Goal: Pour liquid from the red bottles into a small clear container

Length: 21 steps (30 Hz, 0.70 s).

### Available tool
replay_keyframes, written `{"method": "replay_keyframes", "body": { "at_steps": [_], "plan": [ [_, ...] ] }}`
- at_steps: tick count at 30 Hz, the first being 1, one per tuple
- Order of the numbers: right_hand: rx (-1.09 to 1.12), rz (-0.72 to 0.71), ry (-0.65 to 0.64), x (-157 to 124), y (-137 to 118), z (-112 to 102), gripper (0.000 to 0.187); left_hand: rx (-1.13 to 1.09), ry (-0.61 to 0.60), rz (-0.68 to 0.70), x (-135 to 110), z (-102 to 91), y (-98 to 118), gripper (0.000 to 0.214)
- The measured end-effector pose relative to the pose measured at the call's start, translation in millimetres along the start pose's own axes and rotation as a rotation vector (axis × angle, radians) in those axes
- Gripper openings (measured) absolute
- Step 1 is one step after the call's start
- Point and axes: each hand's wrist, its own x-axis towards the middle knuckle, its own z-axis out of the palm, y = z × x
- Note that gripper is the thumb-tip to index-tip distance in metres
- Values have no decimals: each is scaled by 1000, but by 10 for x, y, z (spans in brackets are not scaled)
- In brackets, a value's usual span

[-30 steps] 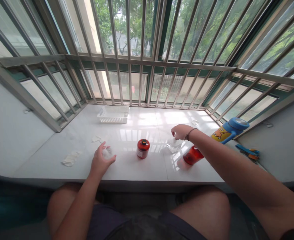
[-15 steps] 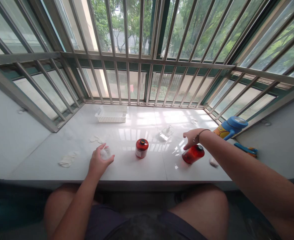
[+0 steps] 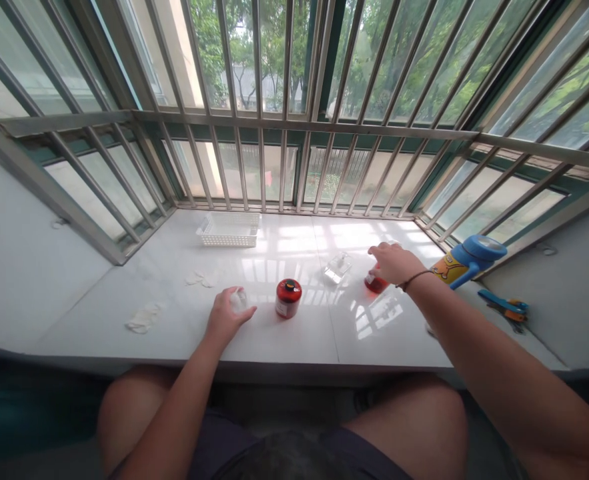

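While the left fingers [image 3: 247,314] curl round a clear cup [image 3: 238,300], the right fingers [image 3: 377,253] grasp one red bottle [image 3: 375,283] from above; neither set looks released; the bottle hangs or stands just beneath the right fingers, only its lower part showing, and I cannot tell whether its base touches the desk [image 3: 294,340]. By my judgement the handling is midway; a second bottle [image 3: 289,299] stands free between the two sets of fingers, nearer the left, already capped; the red bottle and the cup are not yet let go; a clear box [image 3: 337,269] sits just left of the right fingers, untouched; the basket [image 3: 229,231], beyond the left fingers, looks bare inside, so nothing has been put there; how much is left past this cannot be read. As for direction, the second bottle's long axis is upright, black cap up, pale label towards the person; the red bottle seems roughly upright too, its top end hidden under the right hand, so a slight tilt cannot be ruled out; the cup is too faint to tell which way its mouth points.
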Motion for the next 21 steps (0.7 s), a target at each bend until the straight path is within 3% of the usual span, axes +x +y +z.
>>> {"method": "replay_keyframes", "body": {
  "at_steps": [2,4,7,10,12,16,21],
  "plan": [
    [67,-72,90,-116,-242,28,48,-33,-52,42,8,54,33,63],
    [342,-278,197,-232,-579,124,44,-73,-113,94,9,125,80,59],
    [698,-483,188,-332,-1175,381,67,-148,-168,182,-17,271,189,51],
    [964,-526,152,-316,-1699,677,87,-202,-154,247,-67,414,315,46],
    [1116,-503,170,-284,-1927,843,77,-214,-129,265,-97,471,379,43],
    [1300,-395,275,-314,-2034,1079,65,-211,-112,276,-116,486,424,38],
    [1335,-211,430,-598,-1664,1336,59,-205,-116,290,-118,476,418,33]
  ]
}}
